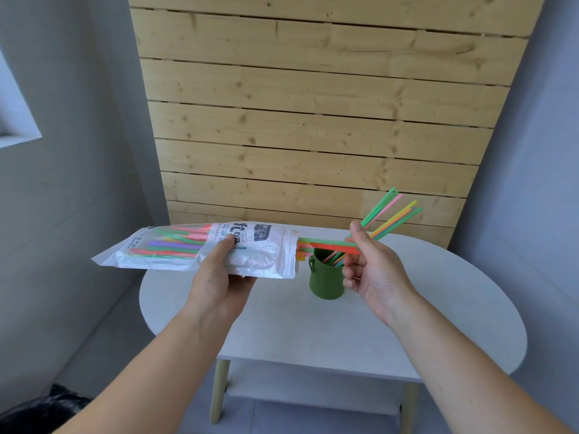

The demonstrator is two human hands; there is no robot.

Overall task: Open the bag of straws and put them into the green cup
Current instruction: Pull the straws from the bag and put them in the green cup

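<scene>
My left hand [219, 277] grips the white plastic straw bag [175, 249] from below, held level above the table with its open mouth pointing right. Coloured straw ends [326, 244] stick out of that mouth toward my right hand [372, 270]. The right hand's thumb and fingers pinch straws just above the green cup [326, 277]. Several straws [391, 214] stand slanted in the cup, fanning up to the right past my thumb. Whether the pinched straws are those from the bag or those in the cup I cannot tell.
The cup stands on a small white oval table [344, 333] with pale wooden legs and a lower shelf. A wooden slat panel [313, 120] rises behind it between grey walls. A black bin bag [44, 411] lies on the floor at lower left.
</scene>
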